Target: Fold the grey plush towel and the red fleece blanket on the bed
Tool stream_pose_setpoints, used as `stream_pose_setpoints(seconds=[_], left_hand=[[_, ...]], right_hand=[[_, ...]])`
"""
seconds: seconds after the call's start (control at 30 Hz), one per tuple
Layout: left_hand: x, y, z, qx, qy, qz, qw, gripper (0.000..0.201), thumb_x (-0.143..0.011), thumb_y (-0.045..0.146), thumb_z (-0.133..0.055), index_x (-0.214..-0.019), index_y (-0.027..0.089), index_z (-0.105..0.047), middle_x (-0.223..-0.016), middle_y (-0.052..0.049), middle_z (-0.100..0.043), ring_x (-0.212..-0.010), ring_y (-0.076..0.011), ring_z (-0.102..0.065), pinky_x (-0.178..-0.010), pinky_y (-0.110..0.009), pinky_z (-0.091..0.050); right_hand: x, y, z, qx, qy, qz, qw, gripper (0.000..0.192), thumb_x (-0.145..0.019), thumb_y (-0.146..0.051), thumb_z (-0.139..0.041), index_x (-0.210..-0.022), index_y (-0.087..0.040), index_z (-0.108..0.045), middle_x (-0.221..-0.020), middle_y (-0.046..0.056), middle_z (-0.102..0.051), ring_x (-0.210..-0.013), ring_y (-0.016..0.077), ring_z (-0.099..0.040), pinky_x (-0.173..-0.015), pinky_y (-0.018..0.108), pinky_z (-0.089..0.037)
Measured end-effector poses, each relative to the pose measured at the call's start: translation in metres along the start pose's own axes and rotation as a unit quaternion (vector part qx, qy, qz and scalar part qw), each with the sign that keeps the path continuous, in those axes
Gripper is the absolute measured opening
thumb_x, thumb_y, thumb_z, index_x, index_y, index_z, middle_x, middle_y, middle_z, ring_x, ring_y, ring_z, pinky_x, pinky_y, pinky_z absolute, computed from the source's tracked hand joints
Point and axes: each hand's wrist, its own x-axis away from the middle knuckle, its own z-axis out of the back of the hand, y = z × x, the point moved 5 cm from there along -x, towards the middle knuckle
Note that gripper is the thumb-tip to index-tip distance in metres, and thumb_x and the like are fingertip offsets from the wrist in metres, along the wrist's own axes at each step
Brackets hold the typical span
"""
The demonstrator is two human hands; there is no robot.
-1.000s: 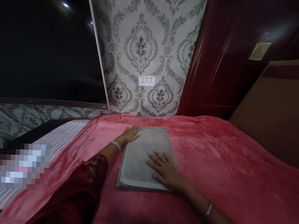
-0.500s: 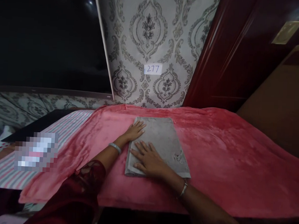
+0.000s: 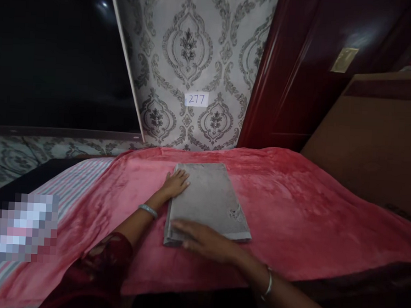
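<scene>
A folded grey cloth (image 3: 207, 191) with a small dark pattern near its lower right corner lies flat on a pink plush blanket (image 3: 292, 213). My left hand (image 3: 176, 183) rests palm down on the upper left edge of the cloth, fingers stretched out. Over the near left corner is my right hand (image 3: 202, 241), slightly blurred, with its fingers extended and nothing gripped in them. Whether its fingertips touch the cloth is hard to tell. Along the near left side the folded layers show as a thick edge.
A striped cloth (image 3: 83, 177) sticks out from under the blanket on the left, with a pixelated patch over it. Behind are a large dark screen (image 3: 59, 59), patterned wallpaper with a paper label (image 3: 196, 99) reading 277, and a dark red panel (image 3: 280, 93). A cardboard box (image 3: 375, 135) stands right.
My right hand has slid from the middle of the cloth towards its near edge. My left hand stays on the upper left edge. The view has shifted a little to the right.
</scene>
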Motion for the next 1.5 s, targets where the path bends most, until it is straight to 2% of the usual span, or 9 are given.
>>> stream_pose_setpoints(seconds=[0.13, 0.3, 0.53, 0.8, 0.97, 1.1, 1.23, 1.37, 1.5], left_hand=[[0.032, 0.033, 0.006, -0.021, 0.016, -0.015, 1.000, 0.063, -0.097, 0.048, -0.039, -0.149, 0.013, -0.040, -0.159, -0.019, -0.033, -0.151, -0.0309, -0.022, -0.121, -0.057, -0.015], [0.060, 0.059, -0.002, -0.037, 0.019, -0.010, 0.999, 0.083, -0.091, 0.059, -0.047, -0.154, 0.008, -0.031, -0.163, -0.022, -0.020, -0.152, -0.0346, -0.011, -0.123, -0.056, -0.010], [0.067, 0.058, -0.017, -0.011, 0.002, 0.026, 1.000, 0.089, -0.090, 0.062, -0.044, -0.156, 0.007, -0.024, -0.164, -0.020, -0.015, -0.153, -0.0345, -0.009, -0.124, -0.055, -0.008], [0.096, 0.055, -0.017, 0.043, -0.059, 0.017, 0.997, 0.090, -0.087, 0.063, -0.047, -0.157, 0.011, -0.023, -0.165, -0.017, -0.003, -0.152, -0.0326, 0.003, -0.123, -0.058, -0.006], [0.140, 0.048, -0.018, 0.086, -0.109, -0.009, 0.990, 0.093, -0.081, 0.070, -0.054, -0.158, 0.028, -0.023, -0.164, -0.011, 0.005, -0.152, -0.0342, 0.007, -0.120, -0.063, -0.011], [0.158, 0.041, -0.004, 0.111, -0.120, -0.030, 0.986, 0.088, -0.076, 0.077, -0.055, -0.152, 0.036, -0.038, -0.164, -0.009, -0.018, -0.152, -0.0364, -0.011, -0.120, -0.064, -0.015], [0.107, 0.039, 0.032, 0.105, -0.020, -0.008, 0.994, 0.057, -0.097, 0.054, -0.029, -0.138, 0.028, -0.057, -0.147, -0.008, -0.054, -0.138, -0.0260, -0.046, -0.118, -0.047, -0.032], [0.009, 0.048, 0.043, 0.014, 0.016, 0.016, 1.000, 0.061, -0.096, 0.042, -0.036, -0.151, 0.016, -0.040, -0.158, -0.012, -0.038, -0.147, -0.0238, -0.033, -0.120, -0.040, -0.029], [-0.062, 0.054, 0.022, -0.006, 0.025, 0.043, 0.999, 0.064, -0.095, 0.043, -0.040, -0.153, 0.016, -0.034, -0.162, -0.016, -0.027, -0.151, -0.0312, -0.022, -0.121, -0.057, -0.019]], right_hand=[[-0.003, 0.058, 0.066, 0.071, 0.124, -0.093, 0.985, 0.059, -0.103, -0.052, -0.030, -0.152, -0.022, -0.040, -0.156, 0.010, -0.042, -0.146, 0.0247, -0.033, -0.120, 0.048, -0.025], [-0.044, 0.116, 0.103, 0.200, 0.055, -0.217, 0.954, 0.057, -0.102, -0.042, -0.034, -0.156, -0.023, -0.032, -0.163, 0.008, -0.025, -0.151, 0.0287, -0.017, -0.121, 0.052, -0.020], [-0.104, 0.129, 0.079, 0.251, 0.009, -0.230, 0.940, 0.057, -0.103, -0.047, -0.028, -0.157, -0.028, -0.027, -0.166, 0.003, -0.017, -0.153, 0.0270, -0.008, -0.120, 0.056, -0.011], [-0.101, 0.139, 0.070, 0.234, 0.005, -0.219, 0.947, 0.060, -0.103, -0.053, -0.025, -0.158, -0.031, -0.024, -0.167, 0.001, -0.015, -0.153, 0.0273, -0.004, -0.119, 0.057, -0.006], [-0.102, 0.137, 0.068, 0.233, 0.014, -0.216, 0.948, 0.060, -0.102, -0.055, -0.025, -0.157, -0.031, -0.026, -0.166, 0.001, -0.015, -0.153, 0.0276, -0.004, -0.120, 0.056, -0.005], [-0.103, 0.137, 0.074, 0.227, 0.023, -0.215, 0.950, 0.057, -0.102, -0.053, -0.028, -0.155, -0.032, -0.033, -0.165, 0.000, -0.022, -0.152, 0.0256, -0.012, -0.120, 0.053, -0.011], [-0.096, 0.147, 0.113, 0.243, 0.096, -0.271, 0.926, 0.056, -0.103, -0.038, -0.024, -0.155, -0.022, -0.034, -0.163, 0.004, -0.028, -0.151, 0.0205, -0.018, -0.120, 0.042, -0.018], [-0.078, 0.164, 0.153, 0.272, 0.165, -0.350, 0.881, 0.059, -0.101, -0.030, -0.022, -0.158, -0.012, -0.026, -0.164, 0.013, -0.023, -0.152, 0.0285, -0.014, -0.119, 0.051, -0.017], [-0.069, 0.177, 0.151, 0.295, 0.156, -0.367, 0.869, 0.057, -0.099, -0.032, -0.033, -0.156, -0.025, -0.034, -0.164, 0.007, -0.024, -0.152, 0.0305, -0.014, -0.118, 0.057, -0.017]])
